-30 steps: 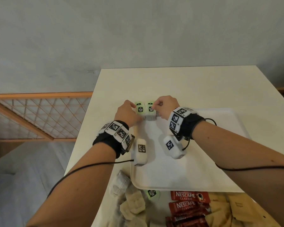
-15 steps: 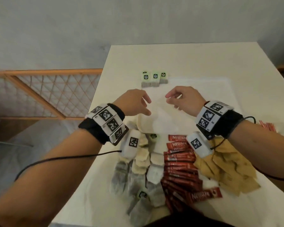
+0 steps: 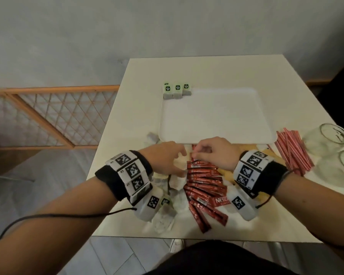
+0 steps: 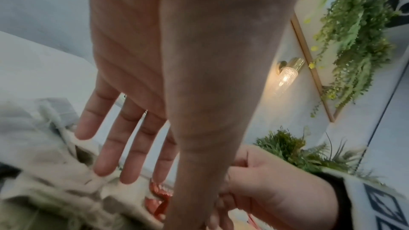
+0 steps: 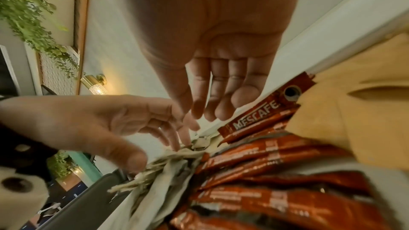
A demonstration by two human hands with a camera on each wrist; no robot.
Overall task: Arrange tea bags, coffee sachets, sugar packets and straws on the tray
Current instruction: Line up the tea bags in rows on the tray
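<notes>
A white tray [image 3: 216,116] lies mid-table with three green-tagged tea bags [image 3: 177,91] lined up at its far left corner. In front of it lie piles: loose tea bags [image 3: 167,213], red coffee sachets [image 3: 205,187] and brown sugar packets [image 3: 224,172]. Red-striped straws [image 3: 292,149] lie to the right. My left hand [image 3: 167,157] reaches over the tea bag pile [image 5: 168,162] with fingers [image 4: 124,155] straight and spread, tips touching the bags. My right hand [image 3: 211,151] hovers over the sachets [image 5: 254,120], fingers [image 5: 203,107] relaxed and holding nothing.
Two clear glasses [image 3: 334,135] stand at the right edge beside the straws. The table's [image 3: 207,72] near edge runs just below the piles. A wooden lattice gate [image 3: 54,116] stands to the left of the table.
Both hands have drawn back from the three tea bags at the tray's far corner to the piles in front of the tray. The head view has tilted downward.
</notes>
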